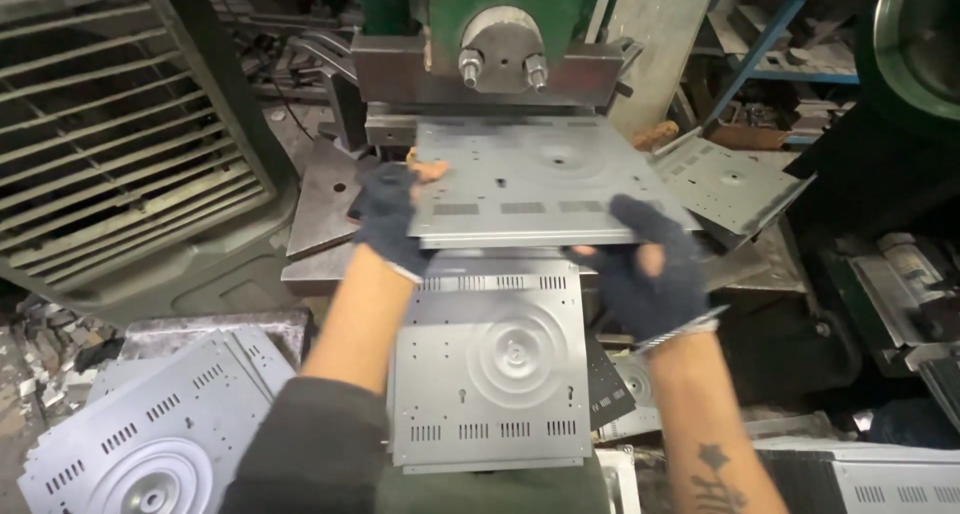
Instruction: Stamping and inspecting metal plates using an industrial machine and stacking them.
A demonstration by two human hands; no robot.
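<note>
a stamped sheet-metal panel (540,179), grey, with slotted vents and a pressed ring pattern, is held level in front of the green press (490,34), its far edge reaching under the press head. the left hand (388,219), in a dark fingerless glove, is closed on the panel's left edge, with bare fingertips (432,170) seen lying on the top face. the right hand (650,264), gloved the same way, is clamped on the panel's near right corner, thumb on top and fingers curled beneath.

directly below the held panel, a second panel (490,369) of the same pattern is seen lying flat, nearer to the person. a third panel (150,444) is tilted at the lower left, and a fourth (730,184) is propped at the right of the press, just beside the held panel's right edge. a further panel (890,479) is partly visible at the lower right corner. a large louvred grille (120,124) is set at the upper left. a blue steel rack (780,44) is seen behind at the upper right.
</note>
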